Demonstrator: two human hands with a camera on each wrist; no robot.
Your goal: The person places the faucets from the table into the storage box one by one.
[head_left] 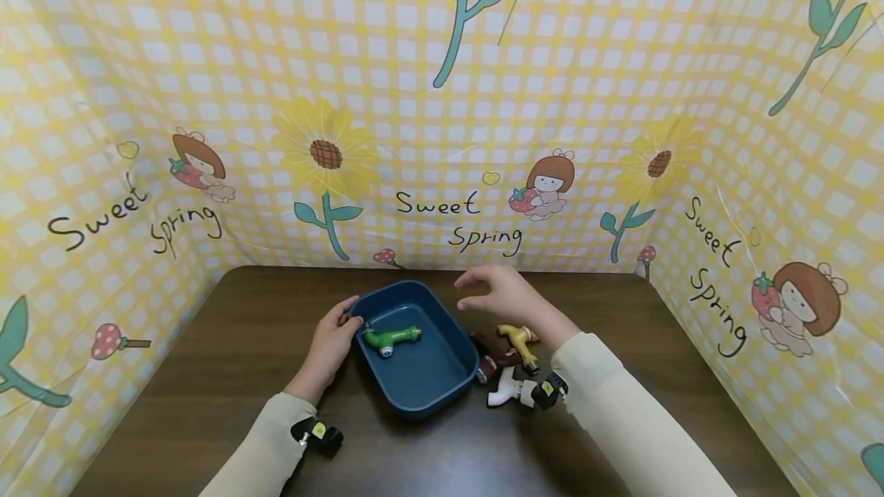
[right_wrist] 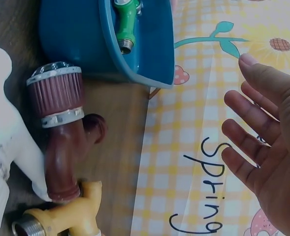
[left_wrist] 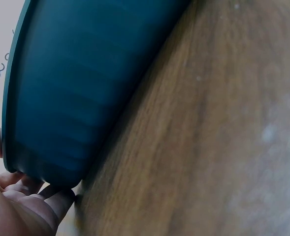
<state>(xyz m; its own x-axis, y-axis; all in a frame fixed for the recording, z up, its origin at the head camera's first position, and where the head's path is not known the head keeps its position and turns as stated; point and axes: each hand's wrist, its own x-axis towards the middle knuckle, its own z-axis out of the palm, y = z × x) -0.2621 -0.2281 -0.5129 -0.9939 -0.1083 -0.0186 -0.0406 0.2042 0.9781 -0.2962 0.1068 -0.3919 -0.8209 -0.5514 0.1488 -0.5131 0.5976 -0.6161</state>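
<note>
My left hand (head_left: 330,345) grips the far left corner of a blue plastic tub (head_left: 428,378), with the thumb at the rim and the fingers round the outside. A green faucet (head_left: 389,339) lies inside the tub near that corner. To the right of the tub my right hand (head_left: 509,297) hovers with fingers spread and nothing in them. Below it on the table lie a yellow faucet (right_wrist: 66,216), a brown faucet (right_wrist: 63,157) with a ribbed collar, and a white faucet (right_wrist: 12,123), bunched close together.
The dark wooden table (head_left: 228,374) bears all of this. A yellow checked cloth (head_left: 442,136) with flowers and lettering stands as walls behind and on both sides. A black wrist camera (head_left: 549,391) overlaps the white faucet's end in the head view.
</note>
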